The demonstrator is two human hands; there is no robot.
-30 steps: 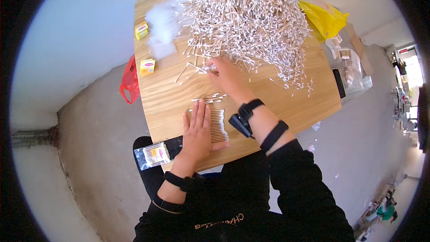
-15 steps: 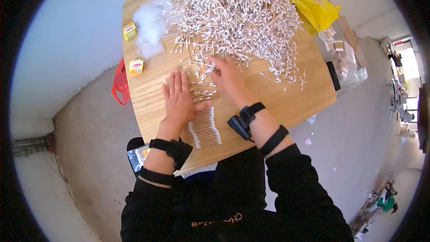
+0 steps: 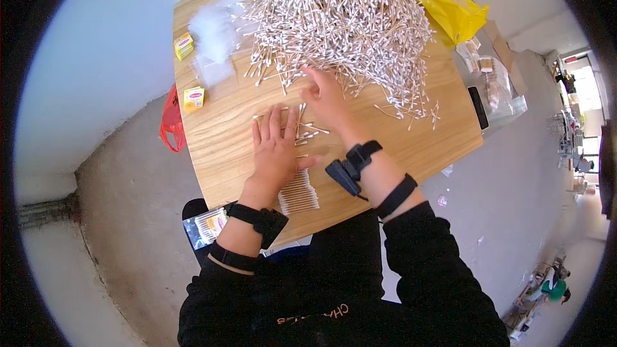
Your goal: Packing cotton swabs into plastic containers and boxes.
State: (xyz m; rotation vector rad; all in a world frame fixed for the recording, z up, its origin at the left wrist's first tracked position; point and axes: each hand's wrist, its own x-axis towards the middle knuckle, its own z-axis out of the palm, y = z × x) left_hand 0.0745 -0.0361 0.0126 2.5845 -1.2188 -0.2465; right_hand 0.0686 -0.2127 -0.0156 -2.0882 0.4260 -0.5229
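A large heap of cotton swabs, pale sticks with white tips, covers the far part of the wooden table. At the heap's near edge is my right hand, its index finger and thumb apart and nothing visible between them. My left hand lies flat with fingers stretched, over the top of an even row of cotton swabs laid side by side. Several loose swabs lie crosswise beside its fingers. Part of the row is hidden under that hand.
Two small yellow boxes and clear plastic bags sit at the table's left. Red and yellow plastic bags are at its sides. A black phone-like object is by the right edge, a packet of swabs near left.
My left hand has slid right and nearer to me, over more of the row. My right hand has moved slightly farther away toward the heap. Loose swabs between the hands have shifted.
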